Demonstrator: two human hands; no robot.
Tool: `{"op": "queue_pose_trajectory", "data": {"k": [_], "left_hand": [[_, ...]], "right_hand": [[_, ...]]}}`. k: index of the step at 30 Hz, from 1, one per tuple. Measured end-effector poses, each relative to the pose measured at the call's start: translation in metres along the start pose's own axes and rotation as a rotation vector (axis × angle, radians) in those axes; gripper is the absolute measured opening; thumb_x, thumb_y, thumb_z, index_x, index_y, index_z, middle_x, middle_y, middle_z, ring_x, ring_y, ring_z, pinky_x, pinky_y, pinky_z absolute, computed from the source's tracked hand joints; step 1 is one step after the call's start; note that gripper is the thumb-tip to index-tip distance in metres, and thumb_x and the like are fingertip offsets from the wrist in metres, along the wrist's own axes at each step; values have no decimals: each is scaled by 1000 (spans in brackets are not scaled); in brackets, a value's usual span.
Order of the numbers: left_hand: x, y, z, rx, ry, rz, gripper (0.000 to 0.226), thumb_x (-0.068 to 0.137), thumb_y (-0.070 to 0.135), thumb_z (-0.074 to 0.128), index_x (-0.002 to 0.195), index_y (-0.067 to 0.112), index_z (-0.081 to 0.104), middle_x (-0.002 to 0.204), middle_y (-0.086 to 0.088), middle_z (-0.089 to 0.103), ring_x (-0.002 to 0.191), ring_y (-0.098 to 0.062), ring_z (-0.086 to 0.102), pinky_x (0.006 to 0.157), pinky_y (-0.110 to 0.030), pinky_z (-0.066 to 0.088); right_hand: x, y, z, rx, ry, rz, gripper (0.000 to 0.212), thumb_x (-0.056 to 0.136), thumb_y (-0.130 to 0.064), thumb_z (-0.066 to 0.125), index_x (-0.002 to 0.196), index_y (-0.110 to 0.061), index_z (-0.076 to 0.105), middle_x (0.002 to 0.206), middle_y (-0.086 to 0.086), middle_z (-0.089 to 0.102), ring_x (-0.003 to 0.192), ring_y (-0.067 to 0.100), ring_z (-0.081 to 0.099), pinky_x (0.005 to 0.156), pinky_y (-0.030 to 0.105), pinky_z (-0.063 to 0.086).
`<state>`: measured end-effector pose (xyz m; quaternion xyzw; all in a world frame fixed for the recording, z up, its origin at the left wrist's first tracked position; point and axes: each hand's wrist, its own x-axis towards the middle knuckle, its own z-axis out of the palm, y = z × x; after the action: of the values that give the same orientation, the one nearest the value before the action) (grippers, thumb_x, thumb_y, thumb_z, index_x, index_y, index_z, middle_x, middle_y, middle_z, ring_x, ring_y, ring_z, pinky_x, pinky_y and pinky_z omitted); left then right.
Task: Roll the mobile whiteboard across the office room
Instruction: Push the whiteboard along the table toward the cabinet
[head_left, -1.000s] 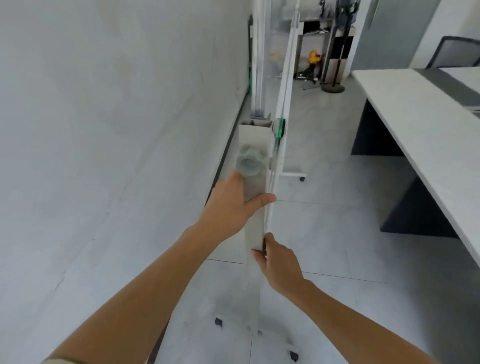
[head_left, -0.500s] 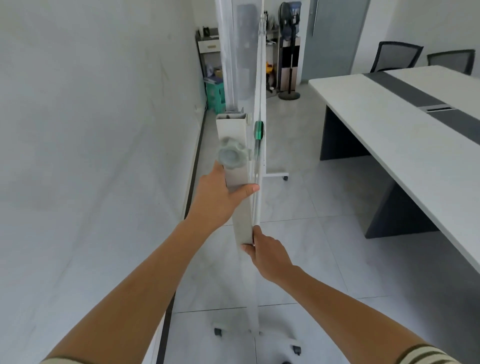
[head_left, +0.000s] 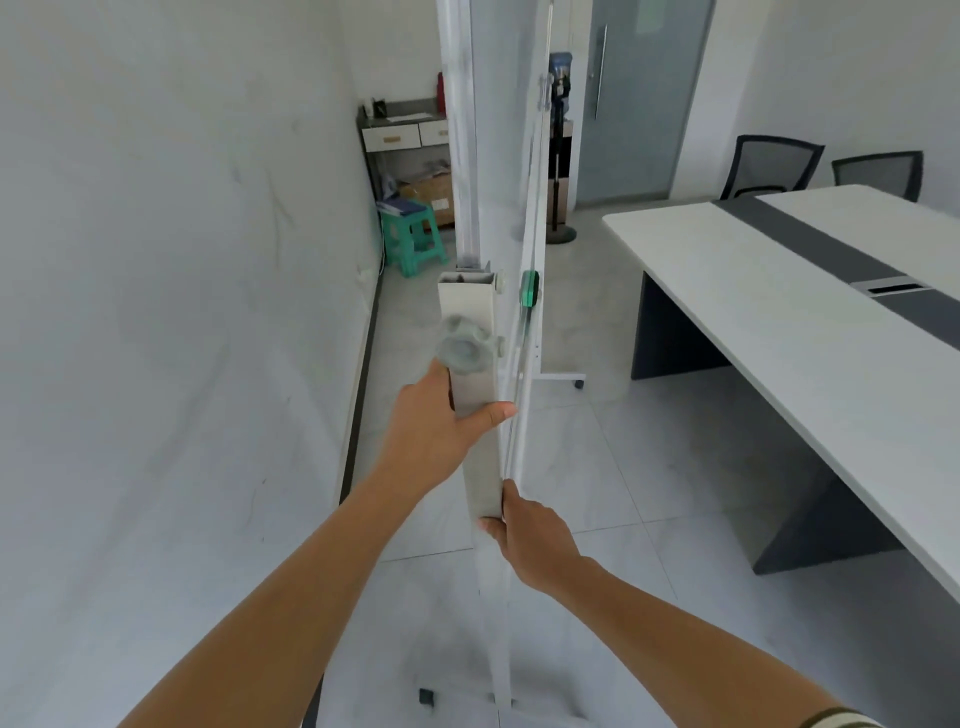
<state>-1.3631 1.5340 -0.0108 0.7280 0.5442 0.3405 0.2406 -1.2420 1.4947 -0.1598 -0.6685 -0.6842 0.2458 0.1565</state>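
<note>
There is just one camera, and it sits on my head. It looks forward and a bit down, very close to my hands (head_left: 498, 483), along the wall (head_left: 166, 312) toward the far door (head_left: 639, 104).

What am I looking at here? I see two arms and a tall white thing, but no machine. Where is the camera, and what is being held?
There is no robot here: a person wears a camera on the head, so you look down along their own arms. The tall white thing is a mobile whiteboard, seen edge-on. The left hand grips its upright post just below a grey knob. The right hand grips the same post lower down. A small wheel of the stand shows on the tiled floor. To the right stands a long white table with two dark chairs behind it. A white wall runs along the left, and a green stool stands in the far corner.
</note>
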Motion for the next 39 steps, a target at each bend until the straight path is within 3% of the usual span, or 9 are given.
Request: {"op": "queue_pose_trajectory", "data": {"k": [5, 10, 14, 16, 20, 22, 26, 32, 39], "left_hand": [[109, -27, 18, -37, -31, 69, 62, 71, 55, 72, 113, 13, 53, 94, -2, 69, 82, -21, 66, 73, -37, 57], [214, -41, 33, -54, -98, 79, 63, 71, 55, 73, 114, 13, 53, 95, -1, 70, 84, -21, 66, 74, -36, 57], [295, -49, 49, -34, -108, 107, 59, 73, 51, 74, 108, 9, 52, 69, 10, 51, 60, -9, 51, 51, -13, 41], [337, -55, 61, -32, -104, 122, 59, 74, 48, 74, 108, 6, 52, 63, 16, 39, 53, -7, 41, 50, -8, 41], [424, -64, 89, -39, -95, 136, 62, 74, 51, 72, 116, 11, 51, 78, 9, 58, 69, -9, 57, 54, -10, 43], [466, -66, 105, -55, -83, 132, 62, 74, 52, 71, 118, 13, 50, 91, 5, 63, 79, -16, 63, 59, -11, 44], [548, -61, 135, -42, -83, 112, 64, 75, 51, 71, 121, 12, 49, 94, 3, 63, 82, -17, 62, 60, -12, 44], [675, -61, 178, -71, -84, 97, 65, 77, 50, 70, 125, 13, 47, 108, -4, 68, 93, -25, 65, 79, -36, 57], [828, -72, 225, -78, -121, 167, 58, 77, 50, 69, 118, 16, 48, 98, -1, 67, 84, -20, 64, 74, -35, 56]], "right_hand": [[101, 8, -18, -16, 50, 70, 34, 98, -40, 43, 115, -11, 39, 84, 6, 64, 69, 27, 64, 63, 40, 55], [195, 13, -46, -20, 54, 167, 35, 98, -40, 43, 117, -11, 39, 84, 6, 63, 73, 29, 65, 62, 41, 53], [271, 28, -69, -12, 69, 208, 37, 98, -41, 43, 119, -12, 38, 89, 6, 64, 73, 26, 63, 65, 39, 55], [310, 38, -78, -7, 77, 210, 38, 97, -41, 44, 120, -11, 38, 93, 8, 67, 76, 27, 66, 67, 41, 58], [394, 67, -100, 26, 90, 193, 38, 97, -42, 44, 120, -12, 38, 98, 8, 68, 77, 27, 67, 70, 41, 59], [436, 84, -113, 30, 95, 175, 36, 97, -42, 43, 119, -13, 38, 95, 7, 67, 76, 27, 66, 67, 41, 59], [517, 114, -147, 32, 69, 178, 33, 98, -39, 43, 117, -13, 39, 80, 1, 58, 65, 22, 59, 55, 33, 49], [636, 153, -192, 31, 96, 201, 31, 98, -38, 42, 114, -11, 39, 64, -7, 44, 53, 15, 46, 44, 25, 33], [775, 199, -231, 49, 172, 257, 30, 99, -38, 40, 106, -9, 39, 60, -4, 43, 50, 18, 43, 43, 31, 31]]}}
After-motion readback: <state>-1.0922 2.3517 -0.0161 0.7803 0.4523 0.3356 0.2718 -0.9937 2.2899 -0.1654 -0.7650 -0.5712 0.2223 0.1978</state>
